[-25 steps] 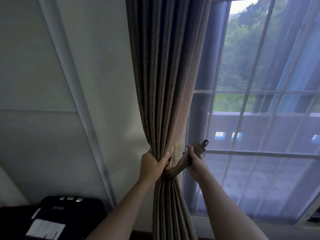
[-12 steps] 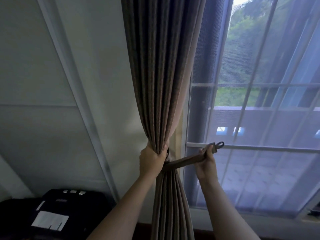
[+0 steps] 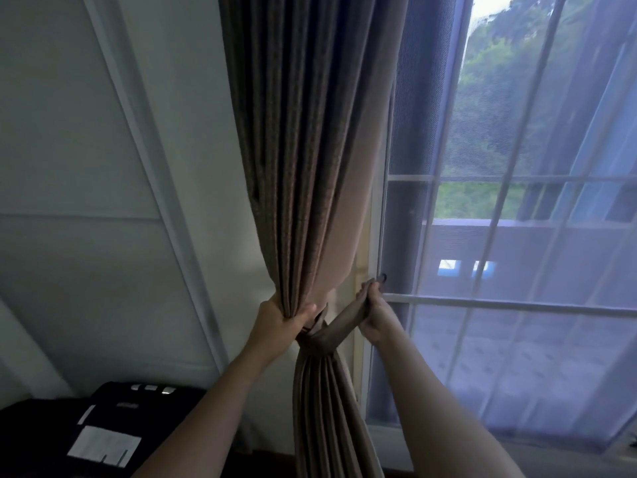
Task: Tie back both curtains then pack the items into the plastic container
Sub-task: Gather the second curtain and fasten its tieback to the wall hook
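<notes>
A brown pleated curtain (image 3: 303, 167) hangs gathered at the left edge of the window. My left hand (image 3: 279, 322) grips the bunched folds at waist height. A matching brown tieback strap (image 3: 339, 326) wraps around the curtain just below that hand. My right hand (image 3: 375, 315) holds the strap's free end, lifted up and close against the window frame. A small dark ring (image 3: 382, 278) at the strap's tip shows above my fingers.
A sheer white curtain (image 3: 534, 305) covers the window panes on the right. A pale panelled wall (image 3: 103, 201) fills the left. A black device (image 3: 103, 432) with a white label sits low at the left corner.
My right hand pulled the strap end out to the right, then brought it back left and up to the window frame. The left hand kept its grip on the curtain.
</notes>
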